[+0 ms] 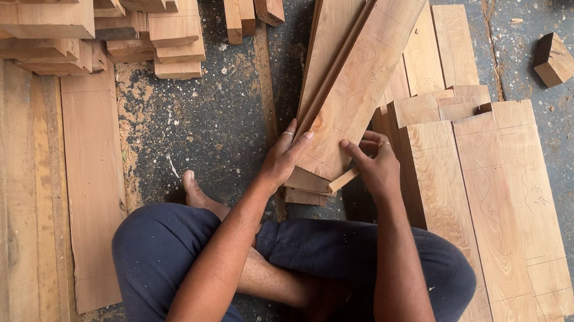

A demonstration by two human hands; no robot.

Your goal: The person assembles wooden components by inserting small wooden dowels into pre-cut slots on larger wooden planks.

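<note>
Soft, even daylight, faint shadows, no glare; sharp centre, mild wide-angle stretch at edges.

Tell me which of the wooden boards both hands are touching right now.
The top board of the tilted stack ahead; left hand and right hand grip its near end.

Pale board [360, 72], long and flat, faint curved pencil lines on its face, tilted atop a short stack [306, 187] on the floor.
</note>
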